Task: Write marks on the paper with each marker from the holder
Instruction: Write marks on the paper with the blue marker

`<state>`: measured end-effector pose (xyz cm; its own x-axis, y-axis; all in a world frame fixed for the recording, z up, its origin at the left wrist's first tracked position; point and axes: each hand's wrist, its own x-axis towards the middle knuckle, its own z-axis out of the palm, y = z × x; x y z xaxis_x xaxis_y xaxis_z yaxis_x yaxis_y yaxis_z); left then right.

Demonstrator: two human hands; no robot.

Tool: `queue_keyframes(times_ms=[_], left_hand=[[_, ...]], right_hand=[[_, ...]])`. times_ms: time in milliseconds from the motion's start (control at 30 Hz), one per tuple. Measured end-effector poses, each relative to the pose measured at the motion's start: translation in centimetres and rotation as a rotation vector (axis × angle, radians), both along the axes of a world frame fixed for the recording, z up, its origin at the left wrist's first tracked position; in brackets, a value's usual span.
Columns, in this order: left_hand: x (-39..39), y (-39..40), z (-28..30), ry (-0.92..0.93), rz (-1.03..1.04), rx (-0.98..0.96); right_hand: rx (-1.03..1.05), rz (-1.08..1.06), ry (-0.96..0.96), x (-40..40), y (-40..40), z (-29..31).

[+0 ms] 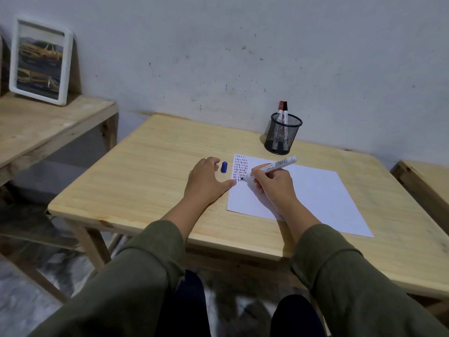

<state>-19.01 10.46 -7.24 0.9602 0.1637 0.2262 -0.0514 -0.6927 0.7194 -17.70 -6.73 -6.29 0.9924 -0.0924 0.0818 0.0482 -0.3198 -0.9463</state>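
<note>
Marker (269, 168), uncapped, was clenched in the fingers (261, 171) of the right hand (274, 186), tip down at the foot of the mark rows in the paper's (303, 195) far-left corner. Left hand (206, 181) lay released, fingertips pinning the sheet's edge. Blue cap (224, 167) sat on the surface (145, 171) just beside. Holder (283, 136) kept two markers (283, 110). Marking step under way; next likely recapping and swapping.

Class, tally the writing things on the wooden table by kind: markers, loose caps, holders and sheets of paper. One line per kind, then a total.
Markers: 3, a white-barrelled marker in the right hand, plus a red-capped marker and a black-capped marker in the holder
Loose blue caps: 1
Black mesh holders: 1
White paper sheets: 1
Total: 6
</note>
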Motion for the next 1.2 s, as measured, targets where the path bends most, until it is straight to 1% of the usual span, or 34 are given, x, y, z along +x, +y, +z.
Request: queue_keyframes(times_ms=[267, 567, 733, 867, 1000, 1033, 1067, 1133, 1200], left_hand=[[0.0, 0.0, 0.1, 0.007, -0.004, 0.006], [0.1, 0.0, 0.0, 0.01, 0.0, 0.0], [0.1, 0.0, -0.1, 0.001, -0.03, 0.013], [0.4, 0.0, 0.5, 0.013, -0.067, -0.01], [1.2, -0.5, 1.4, 0.114, -0.034, 0.109], [1.4, -0.6, 1.5, 0.12, -0.026, 0.088], [1.6, -0.9, 1.8, 0.113, -0.016, 0.02], [1.8, -1.7, 2.5, 0.089, 0.043, -0.218], [1.9, -2.6, 3.5, 0.078, 0.152, -0.494]], right_hand=[[-0.033, 0.017, -0.013, 0.0, 0.0, 0.0], [-0.008, 0.021, 0.001, -0.2, -0.1, 0.1], [0.143, -0.013, 0.017, -0.3, -0.2, 0.2], [0.251, -0.018, 0.027, -0.5, -0.2, 0.4], [0.43, -0.033, 0.085, -0.6, -0.1, 1.1], [0.451, -0.043, 0.093, -0.6, -0.1, 1.3], [0.452, -0.051, 0.091, -0.5, -0.2, 1.6], [0.46, -0.049, 0.067, -0.3, -0.3, 2.1], [0.486, -0.046, 0.032, 0.0, -0.5, 2.9]])
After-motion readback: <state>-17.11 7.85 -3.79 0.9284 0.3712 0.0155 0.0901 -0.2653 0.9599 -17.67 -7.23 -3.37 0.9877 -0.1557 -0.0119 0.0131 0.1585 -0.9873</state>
